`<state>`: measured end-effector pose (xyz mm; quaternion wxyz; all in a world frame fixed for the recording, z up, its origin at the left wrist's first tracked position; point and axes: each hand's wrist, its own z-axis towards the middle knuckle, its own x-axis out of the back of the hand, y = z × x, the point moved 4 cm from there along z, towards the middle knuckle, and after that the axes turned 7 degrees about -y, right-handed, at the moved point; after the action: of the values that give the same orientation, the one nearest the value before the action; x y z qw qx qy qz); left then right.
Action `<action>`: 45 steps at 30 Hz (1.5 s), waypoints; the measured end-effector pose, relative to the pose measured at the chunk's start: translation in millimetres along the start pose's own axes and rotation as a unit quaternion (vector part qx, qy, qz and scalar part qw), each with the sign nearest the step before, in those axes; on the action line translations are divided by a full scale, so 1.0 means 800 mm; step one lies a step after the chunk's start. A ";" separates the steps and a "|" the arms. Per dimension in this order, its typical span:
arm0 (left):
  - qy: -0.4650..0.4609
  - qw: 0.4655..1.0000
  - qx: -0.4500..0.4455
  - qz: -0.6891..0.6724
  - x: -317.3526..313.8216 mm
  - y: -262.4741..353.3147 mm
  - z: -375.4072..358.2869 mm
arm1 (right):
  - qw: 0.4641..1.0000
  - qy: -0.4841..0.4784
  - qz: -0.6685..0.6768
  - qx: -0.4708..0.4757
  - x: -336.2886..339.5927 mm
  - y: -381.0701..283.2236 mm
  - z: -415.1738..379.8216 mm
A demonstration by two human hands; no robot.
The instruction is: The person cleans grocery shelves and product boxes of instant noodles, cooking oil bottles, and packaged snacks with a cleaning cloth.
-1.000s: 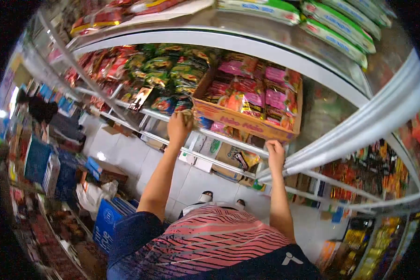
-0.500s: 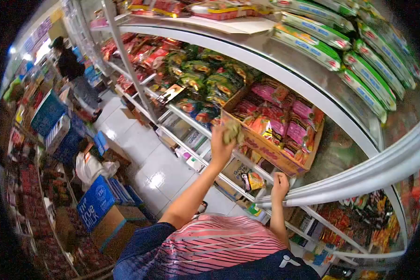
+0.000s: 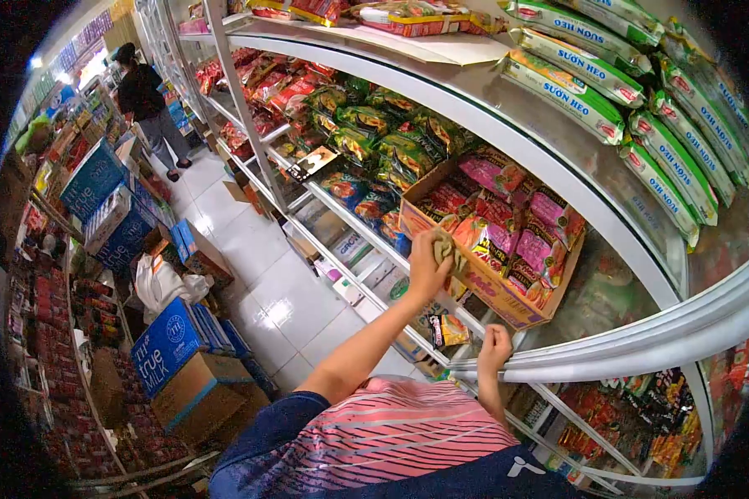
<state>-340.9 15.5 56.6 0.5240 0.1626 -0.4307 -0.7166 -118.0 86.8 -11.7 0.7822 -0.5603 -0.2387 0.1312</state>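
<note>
Up at shelf height, the left hand (image 3: 429, 264) is closed round a crumpled greenish cloth (image 3: 443, 246), pressing it against the near upper edge of a cardboard box (image 3: 483, 283) that sits on the shelf (image 3: 354, 218). The fingers are curled tight about the wad, so only a little of the cloth shows past them. The box is open-topped and full of pink and red packets (image 3: 508, 224), which lie just beyond the hand; green packets (image 3: 374, 137) are stacked further off to its left. Judging by how things lie, the wiping looks to be in its middle: the cloth is at the box's front rim, while the rest of the shelf edge to either side shows no sign either way of having been gone over. Lower down and to the right, the right hand (image 3: 495, 343) is shut in a fist round the white rail (image 3: 607, 358) of the shelf frame, gripping it, apparently for support.
</note>
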 end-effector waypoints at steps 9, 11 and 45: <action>-0.134 0.964 0.023 0.228 -0.010 -0.040 -0.032 | 0.998 -0.049 0.010 0.036 -0.010 -0.012 -0.002; -0.075 0.974 -0.004 0.214 0.000 -0.033 -0.024 | 0.997 -0.068 0.013 0.025 -0.011 0.005 0.001; -0.024 0.979 0.038 0.198 -0.050 -0.023 -0.070 | 0.982 0.002 -0.104 0.160 -0.010 -0.029 0.000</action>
<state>-297.9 27.3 1.1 0.6386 0.0767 -0.4934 -0.5856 -125.9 75.2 8.4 0.8717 -0.4002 -0.2700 0.0839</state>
